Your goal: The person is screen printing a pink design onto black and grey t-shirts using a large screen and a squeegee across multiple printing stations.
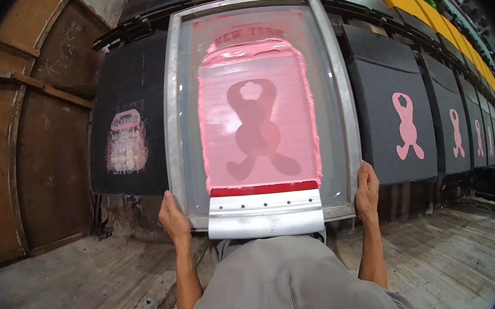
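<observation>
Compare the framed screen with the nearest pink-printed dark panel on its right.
The left hand and right hand hold the framed screen; neither touches the dark panel. The framed screen has a metal rim; the dark panel shows none. The framed screen shows a darker figure on pink; the dark panel, a pink one on dark grey. Both figures have splayed feet.

Left hand (174, 217) and right hand (367, 193) hold the screen (346, 120) near its lower corners — squeegee (265, 216) across its near end, pink ink (214, 128) inside it — dark boards (118, 71) either side.
</observation>
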`<act>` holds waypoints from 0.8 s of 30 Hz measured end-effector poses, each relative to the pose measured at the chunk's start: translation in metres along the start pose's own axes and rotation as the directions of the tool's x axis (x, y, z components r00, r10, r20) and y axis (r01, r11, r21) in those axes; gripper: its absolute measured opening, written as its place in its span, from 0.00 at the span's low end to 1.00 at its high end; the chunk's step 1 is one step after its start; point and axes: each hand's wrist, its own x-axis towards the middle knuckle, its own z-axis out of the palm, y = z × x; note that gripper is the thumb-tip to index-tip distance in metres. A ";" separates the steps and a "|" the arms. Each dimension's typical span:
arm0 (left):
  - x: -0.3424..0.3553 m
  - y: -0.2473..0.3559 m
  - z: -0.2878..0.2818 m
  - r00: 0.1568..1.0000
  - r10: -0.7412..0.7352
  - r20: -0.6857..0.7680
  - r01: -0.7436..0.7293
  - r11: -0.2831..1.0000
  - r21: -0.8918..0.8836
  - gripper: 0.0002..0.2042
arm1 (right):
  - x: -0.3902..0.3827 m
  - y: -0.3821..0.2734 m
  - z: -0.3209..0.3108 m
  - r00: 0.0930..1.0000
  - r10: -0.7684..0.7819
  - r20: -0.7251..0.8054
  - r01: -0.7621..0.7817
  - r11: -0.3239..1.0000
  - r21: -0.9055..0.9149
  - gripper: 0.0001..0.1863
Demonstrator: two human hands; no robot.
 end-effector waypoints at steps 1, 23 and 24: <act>0.010 -0.010 -0.012 0.999 -0.009 -0.040 0.006 0.996 -0.087 0.26 | -0.004 -0.006 0.016 0.999 -0.037 0.009 0.037 0.999 0.006 0.23; 0.194 -0.136 -0.277 0.955 -0.232 -0.183 0.134 0.892 -0.432 0.29 | -0.076 -0.144 0.345 0.970 -0.137 0.203 0.138 0.990 0.005 0.21; 0.205 -0.139 -0.282 0.958 -0.233 -0.168 0.136 0.884 -0.447 0.29 | -0.076 -0.152 0.357 0.969 -0.120 0.214 0.122 0.993 0.004 0.21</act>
